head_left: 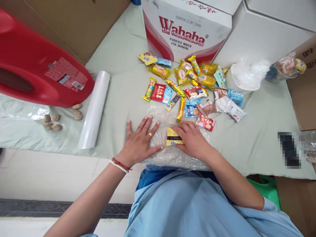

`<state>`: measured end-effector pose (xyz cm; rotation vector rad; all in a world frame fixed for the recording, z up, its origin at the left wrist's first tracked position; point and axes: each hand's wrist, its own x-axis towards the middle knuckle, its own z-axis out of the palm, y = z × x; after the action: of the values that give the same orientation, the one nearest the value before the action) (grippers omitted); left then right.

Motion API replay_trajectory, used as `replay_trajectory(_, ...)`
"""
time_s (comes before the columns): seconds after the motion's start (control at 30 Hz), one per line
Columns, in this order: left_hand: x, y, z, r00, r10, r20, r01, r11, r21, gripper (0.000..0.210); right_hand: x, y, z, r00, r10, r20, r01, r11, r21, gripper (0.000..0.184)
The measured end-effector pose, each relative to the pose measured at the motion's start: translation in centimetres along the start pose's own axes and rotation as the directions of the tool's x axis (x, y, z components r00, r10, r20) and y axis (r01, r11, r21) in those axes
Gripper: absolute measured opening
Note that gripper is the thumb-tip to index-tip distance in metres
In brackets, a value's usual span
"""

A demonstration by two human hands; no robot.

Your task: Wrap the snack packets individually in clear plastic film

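A crinkled sheet of clear plastic wrap (160, 154) lies flat along the front edge of the covered table. My left hand (138, 143) presses down on its left part, fingers spread, holding nothing. On the same film, my right hand (194, 138) grips a small yellow snack packet (172, 136) with a black stripe between thumb and fingers. Just beyond both hands spreads a pile of wrapped snacks, among them a red packet (158, 93), a red-and-white biscuit packet (195, 93) and another red packet (206, 123).
Left of my hands lies a roll of plastic film (95, 108), with several brown nuts (56, 118) and a big red jug (49, 62) beyond. A Wahaha carton (185, 33) stands behind the snacks. A white tub (237, 79) stuffed with clear plastic is at the back right.
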<state>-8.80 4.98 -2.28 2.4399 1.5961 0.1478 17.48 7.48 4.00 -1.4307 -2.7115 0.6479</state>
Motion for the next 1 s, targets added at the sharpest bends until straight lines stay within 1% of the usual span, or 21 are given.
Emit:
replay_trajectory(0.1,-0.3,-0.2,-0.1,1.000,0.019,0.000,-0.019,1.000,-0.006,0.093,-0.2,0.5,0.8,0.998,-0.021,-0.056,0.022,1.000,0.020,0.077)
replay_trajectory(0.17,-0.7,-0.3,-0.2,0.999,0.020,-0.030,-0.021,1.000,-0.016,0.094,-0.6,1.0,0.9,0.996,-0.029,-0.079,0.033,0.998,0.046,0.082)
replay_trajectory(0.3,-2.0,-0.2,-0.3,0.993,-0.006,-0.115,-0.001,0.998,-0.062,0.097,-1.1,1.2,0.8,0.997,-0.033,-0.067,0.038,0.997,0.068,0.066)
replay_trajectory(0.37,-2.7,-0.1,-0.2,0.988,-0.021,-0.154,0.010,0.998,-0.068,0.095,-1.0,1.0,0.9,0.997,-0.029,-0.067,0.033,0.997,0.064,0.062)
replay_trajectory(0.47,-3.4,-0.2,-0.2,0.981,-0.046,-0.188,0.035,0.998,-0.060,0.091,-0.5,0.7,1.0,0.997,-0.016,-0.071,0.020,0.998,0.057,0.060)
replay_trajectory(0.53,-3.8,-0.3,-0.2,0.977,-0.076,-0.200,0.066,0.996,-0.060,0.091,-0.6,0.8,1.0,0.996,-0.022,-0.081,0.028,0.997,0.068,0.063)
replay_trajectory(0.6,-4.3,-0.5,-0.4,0.966,-0.102,-0.239,0.093,0.994,-0.048,0.093,-1.3,1.2,0.6,0.990,-0.043,-0.133,0.057,0.993,0.102,0.067)
replay_trajectory(0.63,-4.6,-0.5,-0.4,0.958,-0.098,-0.269,0.092,0.995,-0.034,0.094,-2.1,1.5,0.3,0.982,-0.054,-0.181,0.077,0.989,0.126,0.067)
replay_trajectory(0.7,-5.3,-0.5,-0.6,0.940,-0.039,-0.339,0.045,0.999,0.011,0.094,-4.2,2.3,-0.3,0.952,-0.071,-0.297,0.128,0.976,0.176,0.057)
replay_trajectory(0.73,-5.6,-0.4,-0.7,0.933,0.015,-0.361,-0.001,0.999,0.039,0.093,-5.5,2.7,-0.6,0.937,-0.080,-0.340,0.154,0.968,0.197,0.050)
replay_trajectory(0.77,-5.9,-0.3,-0.9,0.927,0.073,-0.367,-0.053,0.997,0.065,0.091,-6.9,3.1,-0.8,0.929,-0.093,-0.359,0.179,0.960,0.214,0.045)
replay_trajectory(0.8,-6.0,-0.2,-1.0,0.926,0.130,-0.354,-0.108,0.991,0.081,0.088,-8.3,3.4,-0.8,0.929,-0.112,-0.352,0.202,0.952,0.230,0.042)
replay_trajectory(0.83,-6.1,-0.1,-1.1,0.928,0.183,-0.326,-0.165,0.983,0.081,0.086,-9.7,3.7,-0.5,0.939,-0.134,-0.317,0.217,0.946,0.241,0.043)
replay_trajectory(0.9,-6.0,-0.1,-1.3,0.928,0.270,-0.258,-0.272,0.962,0.029,0.082,-12.0,4.1,0.5,0.963,-0.169,-0.209,0.219,0.945,0.242,0.052)
replay_trajectory(0.93,-5.9,-0.2,-1.3,0.927,0.295,-0.231,-0.306,0.952,-0.012,0.080,-13.0,4.2,1.3,0.971,-0.170,-0.167,0.205,0.952,0.226,0.057)
replay_trajectory(0.97,-5.8,-0.4,-1.4,0.928,0.305,-0.212,-0.322,0.945,-0.051,0.077,-13.7,4.3,2.2,0.977,-0.157,-0.145,0.184,0.962,0.203,0.058)
replay_trajectory(1.0,-5.8,-0.7,-1.5,0.935,0.300,-0.192,-0.320,0.944,-0.082,0.076,-14.2,4.3,3.1,0.980,-0.136,-0.143,0.160,0.971,0.180,0.054)
